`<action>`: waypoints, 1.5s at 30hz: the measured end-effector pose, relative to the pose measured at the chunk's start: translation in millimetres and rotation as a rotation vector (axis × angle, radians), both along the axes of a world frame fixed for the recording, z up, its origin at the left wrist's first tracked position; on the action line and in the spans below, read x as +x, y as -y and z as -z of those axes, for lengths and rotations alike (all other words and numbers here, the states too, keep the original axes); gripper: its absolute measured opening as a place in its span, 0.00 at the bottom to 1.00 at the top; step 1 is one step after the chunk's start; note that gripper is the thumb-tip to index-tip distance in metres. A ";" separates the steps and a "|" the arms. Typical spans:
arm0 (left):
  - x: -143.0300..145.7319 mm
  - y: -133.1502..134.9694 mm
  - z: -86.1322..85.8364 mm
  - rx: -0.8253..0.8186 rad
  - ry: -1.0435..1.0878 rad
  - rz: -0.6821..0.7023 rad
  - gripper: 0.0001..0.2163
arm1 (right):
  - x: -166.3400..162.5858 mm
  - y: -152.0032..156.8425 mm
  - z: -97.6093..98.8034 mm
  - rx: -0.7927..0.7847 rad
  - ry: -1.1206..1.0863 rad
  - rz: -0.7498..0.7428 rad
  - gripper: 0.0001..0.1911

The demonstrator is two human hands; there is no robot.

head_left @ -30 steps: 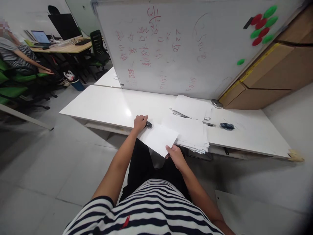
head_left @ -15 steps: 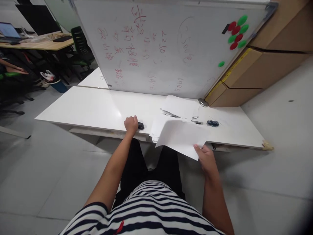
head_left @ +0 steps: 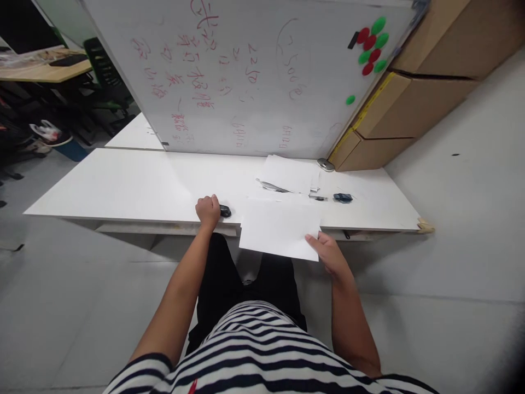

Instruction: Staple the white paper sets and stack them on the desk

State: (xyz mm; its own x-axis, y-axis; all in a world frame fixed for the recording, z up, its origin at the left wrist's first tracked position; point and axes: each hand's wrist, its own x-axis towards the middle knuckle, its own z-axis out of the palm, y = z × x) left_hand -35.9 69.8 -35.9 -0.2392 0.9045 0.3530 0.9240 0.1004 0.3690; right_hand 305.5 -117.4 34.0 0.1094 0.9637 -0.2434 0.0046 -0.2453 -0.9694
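My left hand [head_left: 208,209] is closed over a small black object [head_left: 225,210], apparently a stapler, at the near edge of the low white table [head_left: 123,186]. My right hand [head_left: 326,251] pinches the near right corner of a white sheet of paper [head_left: 279,230], which lies over the table's front edge on top of a paper stack. A second pile of white sheets [head_left: 289,174] lies further back, near the whiteboard [head_left: 246,71].
A dark blue small object [head_left: 342,197] and a pen-like item [head_left: 320,198] lie right of the papers. Red and green magnets [head_left: 371,41] stick to the whiteboard. Cardboard boxes [head_left: 410,104] stand at the right. A desk with chairs [head_left: 49,65] is at far left.
My right hand swung the sheet out to the right, then brought it back flat onto the stack at the table's edge. The left hand stayed on the black object. The view shifted right.
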 end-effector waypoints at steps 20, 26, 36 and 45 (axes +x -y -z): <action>-3.0 -0.2 3.0 0.044 -0.025 0.024 0.20 | 12.8 -149.1 2.7 0.146 1.327 -0.006 0.32; -3.3 0.9 0.8 0.042 -0.031 0.015 0.21 | -8.4 -225.3 15.2 0.024 1.426 -0.299 0.26; -2.5 2.4 -1.6 0.038 -0.008 0.020 0.20 | 37.1 -246.3 20.3 0.009 1.432 -0.476 0.24; -2.1 1.3 0.1 0.034 0.003 0.033 0.21 | 34.4 -262.6 19.5 0.056 1.444 -0.614 0.40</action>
State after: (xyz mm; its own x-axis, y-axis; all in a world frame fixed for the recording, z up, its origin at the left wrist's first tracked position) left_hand -38.0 68.5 -36.0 -0.2105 0.8996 0.3827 0.9256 0.0574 0.3742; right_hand 339.9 145.2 14.5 -0.1880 0.9505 -0.2474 0.9820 0.1774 -0.0649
